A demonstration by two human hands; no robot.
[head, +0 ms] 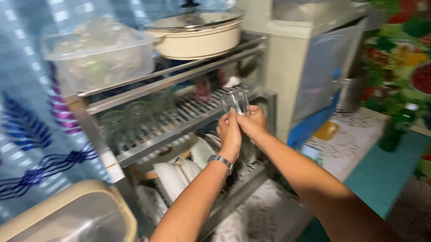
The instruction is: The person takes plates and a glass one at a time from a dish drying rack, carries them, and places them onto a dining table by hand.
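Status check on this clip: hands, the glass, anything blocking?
Left hand and right hand both grip clear glass. Glass held just in front of the dish rack's middle shelf. Other glasses on shelf; nothing between.

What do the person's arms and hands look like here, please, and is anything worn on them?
Both forearms are bare, with no sleeves or gloves in view. The left hand has a silver metal link watch band at its wrist. The right hand wears nothing visible.

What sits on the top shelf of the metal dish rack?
On the dish rack top shelf stand a clear plastic container and a cream pot under a glass lid. The container's contents are blurred; the pot's inside cannot be made out.
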